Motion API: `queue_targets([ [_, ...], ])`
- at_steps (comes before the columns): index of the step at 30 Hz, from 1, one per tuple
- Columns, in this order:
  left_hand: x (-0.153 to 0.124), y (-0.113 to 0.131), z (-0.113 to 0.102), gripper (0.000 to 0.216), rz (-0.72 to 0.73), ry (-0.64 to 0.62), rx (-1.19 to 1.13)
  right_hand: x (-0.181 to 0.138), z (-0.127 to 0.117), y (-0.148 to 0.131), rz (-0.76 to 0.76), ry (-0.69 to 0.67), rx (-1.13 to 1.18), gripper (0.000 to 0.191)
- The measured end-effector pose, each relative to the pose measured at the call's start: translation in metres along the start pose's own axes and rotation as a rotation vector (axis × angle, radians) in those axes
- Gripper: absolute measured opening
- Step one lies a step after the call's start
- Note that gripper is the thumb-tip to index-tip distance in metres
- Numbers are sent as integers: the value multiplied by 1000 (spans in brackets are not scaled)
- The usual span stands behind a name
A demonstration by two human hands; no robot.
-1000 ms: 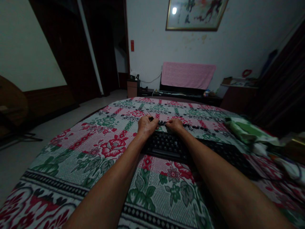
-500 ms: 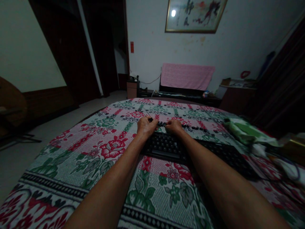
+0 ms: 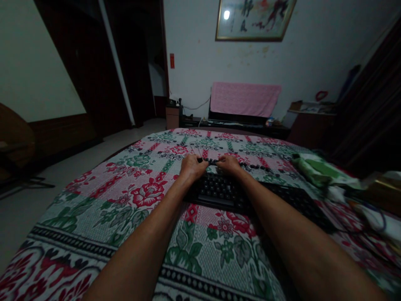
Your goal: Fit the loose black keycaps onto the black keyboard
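Keyboard (image 3: 216, 193): Black and set with dark keys, it lies on the flowered cloth (image 3: 147, 192) in front of me; my right forearm (image 3: 282, 221) crosses above it and hides its middle.
Left hand (image 3: 191, 167): Mine, at the far side of the keyboard's left part, thumb and forefinger pinching a small dark piece (image 3: 199, 159), its kind too dim to tell, with thin wire-like lines (image 3: 196, 150) rising just beyond it.
Right hand (image 3: 228, 164): Close beside the left, fingers bent and tips down at the row; I cannot tell whether they grasp anything.
Row: Small black pieces (image 3: 257, 167), keycap-like, sit in the gap between my two hands and trail off rightward past my right wrist, beyond the keyboard's far edge.
Cloth: Red roses and green leaves over pink and pale bands, spread beneath the keyboard.
Right side: A green-and-white packet (image 3: 324, 169) lies near a crumpled white wad (image 3: 336, 193), well apart from my hands.
Far wall: A framed picture (image 3: 255, 21) hangs above a draped pink towel (image 3: 246, 98).
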State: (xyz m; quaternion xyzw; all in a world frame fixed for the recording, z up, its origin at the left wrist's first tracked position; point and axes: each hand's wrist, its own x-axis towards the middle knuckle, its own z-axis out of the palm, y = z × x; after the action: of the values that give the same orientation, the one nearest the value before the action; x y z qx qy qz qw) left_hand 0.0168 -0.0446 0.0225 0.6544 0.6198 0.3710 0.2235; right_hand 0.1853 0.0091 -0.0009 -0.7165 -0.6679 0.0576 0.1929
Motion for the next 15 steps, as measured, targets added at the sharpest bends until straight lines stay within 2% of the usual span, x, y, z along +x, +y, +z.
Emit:
queue_targets([
  [3, -5, 5, -1, 18, 22, -10, 76, -17, -14, 7, -100, -7, -3, 21],
  [7, -10, 8, 1, 22, 50, -16, 143, -51, -26, 23, -153, 36, 11, 20],
  [11, -16, 12, 2, 26, 65, -16, 183, -77, -24, 39, -193, 90, 30, 18],
  [15, -21, 17, 1, 26, 81, -12, 218, -86, -20, 41, -248, 79, 28, 20],
])
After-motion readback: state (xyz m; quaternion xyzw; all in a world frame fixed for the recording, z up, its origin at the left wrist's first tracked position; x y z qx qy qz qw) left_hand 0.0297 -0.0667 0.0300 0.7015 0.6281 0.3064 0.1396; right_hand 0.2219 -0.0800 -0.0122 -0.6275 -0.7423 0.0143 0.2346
